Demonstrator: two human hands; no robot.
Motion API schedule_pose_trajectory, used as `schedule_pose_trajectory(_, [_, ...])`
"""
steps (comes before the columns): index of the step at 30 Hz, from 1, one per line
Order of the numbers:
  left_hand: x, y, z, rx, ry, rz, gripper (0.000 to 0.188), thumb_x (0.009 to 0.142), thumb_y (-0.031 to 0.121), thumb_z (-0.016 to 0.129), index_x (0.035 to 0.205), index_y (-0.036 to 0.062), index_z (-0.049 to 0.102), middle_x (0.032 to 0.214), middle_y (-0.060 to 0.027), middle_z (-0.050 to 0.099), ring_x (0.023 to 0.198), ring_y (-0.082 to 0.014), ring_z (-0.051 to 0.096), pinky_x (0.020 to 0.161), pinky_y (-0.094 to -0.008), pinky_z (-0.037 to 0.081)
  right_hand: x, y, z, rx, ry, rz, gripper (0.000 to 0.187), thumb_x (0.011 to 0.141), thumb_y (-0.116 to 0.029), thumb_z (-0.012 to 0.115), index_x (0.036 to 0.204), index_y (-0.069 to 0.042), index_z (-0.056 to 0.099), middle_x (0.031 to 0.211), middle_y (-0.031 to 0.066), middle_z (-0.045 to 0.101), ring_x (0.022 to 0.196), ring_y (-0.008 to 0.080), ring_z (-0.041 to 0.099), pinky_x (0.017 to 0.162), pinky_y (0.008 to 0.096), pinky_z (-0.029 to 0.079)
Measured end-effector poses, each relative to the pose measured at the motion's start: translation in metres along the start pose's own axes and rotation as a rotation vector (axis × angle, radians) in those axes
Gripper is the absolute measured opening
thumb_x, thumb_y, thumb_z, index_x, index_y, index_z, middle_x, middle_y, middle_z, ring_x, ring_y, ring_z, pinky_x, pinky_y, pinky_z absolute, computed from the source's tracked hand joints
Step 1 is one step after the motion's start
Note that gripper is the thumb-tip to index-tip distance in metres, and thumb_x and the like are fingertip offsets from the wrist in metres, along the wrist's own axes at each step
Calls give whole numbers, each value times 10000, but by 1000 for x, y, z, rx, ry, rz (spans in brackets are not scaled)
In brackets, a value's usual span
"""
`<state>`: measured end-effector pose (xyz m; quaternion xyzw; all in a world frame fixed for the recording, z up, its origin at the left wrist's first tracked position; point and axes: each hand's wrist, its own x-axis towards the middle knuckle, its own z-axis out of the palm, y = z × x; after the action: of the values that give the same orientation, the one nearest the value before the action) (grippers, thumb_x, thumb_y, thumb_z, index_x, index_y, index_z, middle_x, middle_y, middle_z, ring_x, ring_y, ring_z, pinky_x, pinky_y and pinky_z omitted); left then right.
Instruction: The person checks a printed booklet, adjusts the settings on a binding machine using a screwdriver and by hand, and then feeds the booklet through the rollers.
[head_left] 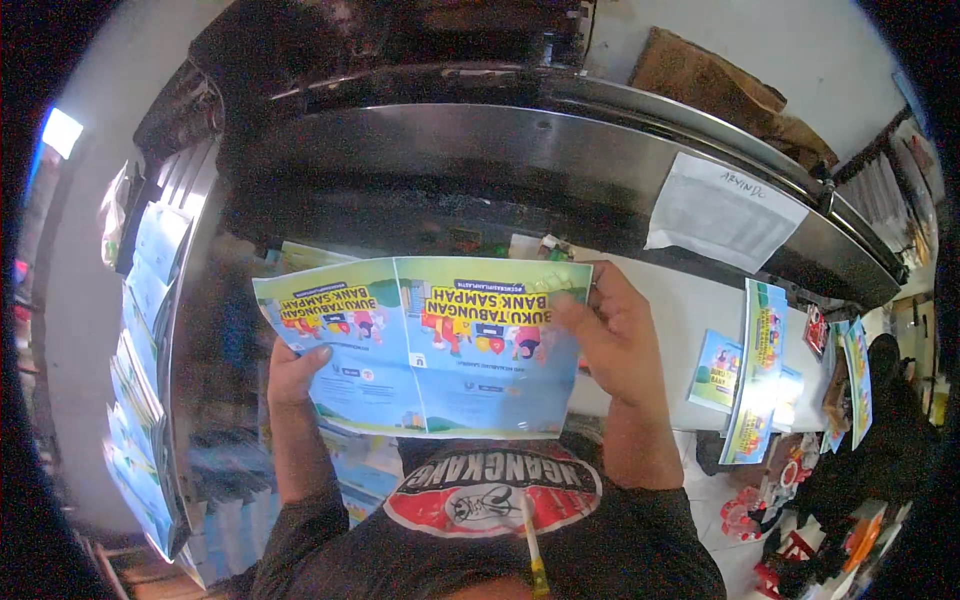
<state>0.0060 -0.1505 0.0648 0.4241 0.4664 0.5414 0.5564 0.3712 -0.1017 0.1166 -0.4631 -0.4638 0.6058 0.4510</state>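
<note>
In front of my chest I hold up a printed cover sheet, blue and green with yellow title blocks and cartoon figures, its print upside down to me. A crease runs down it near the middle, and the paper bows slightly. My left hand pinches its left edge, thumb on the face and fingers behind. On the opposite side, my right hand grips the upper right edge, its thumb laid over the printed face. The fingers behind the paper are largely hidden.
A long dark machine with a metal front stands beyond the sheet, a handwritten white paper on it. Similar printed sheets lie stacked at left and on the white table at right. Brown cardboard leans at the back.
</note>
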Motion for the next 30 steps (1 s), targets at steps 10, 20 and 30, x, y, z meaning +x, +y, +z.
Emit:
schedule_pose_trajectory(10, [6, 5, -4, 64, -13, 6, 559, 707, 66, 690, 1215, -30, 480, 1144, -124, 589, 1032, -243, 580, 906, -377, 445, 8, 4, -18, 81, -107, -209, 440, 807, -167, 689, 1178, -12, 508, 1012, 77, 624, 930, 140, 581, 836, 281, 461])
schedule_pose_trajectory(20, [70, 62, 21, 473, -326, -191, 424, 732, 63, 723, 1125, -9, 581, 1039, -61, 643, 932, -137, 590, 853, -308, 464, 71, -7, -15, -816, -709, -194, 547, 823, -377, 631, 1225, -29, 501, 1107, 174, 604, 1006, 288, 603, 869, 383, 460])
schedule_pose_trajectory(30, [107, 12, -53, -482, -219, -110, 518, 934, 411, 446, 1293, 38, 413, 1116, -134, 610, 917, -231, 642, 737, -386, 547, 130, 46, 27, -20, -311, 96, 415, 854, -72, 554, 1254, -7, 468, 1105, 101, 610, 942, 170, 602, 851, 302, 478])
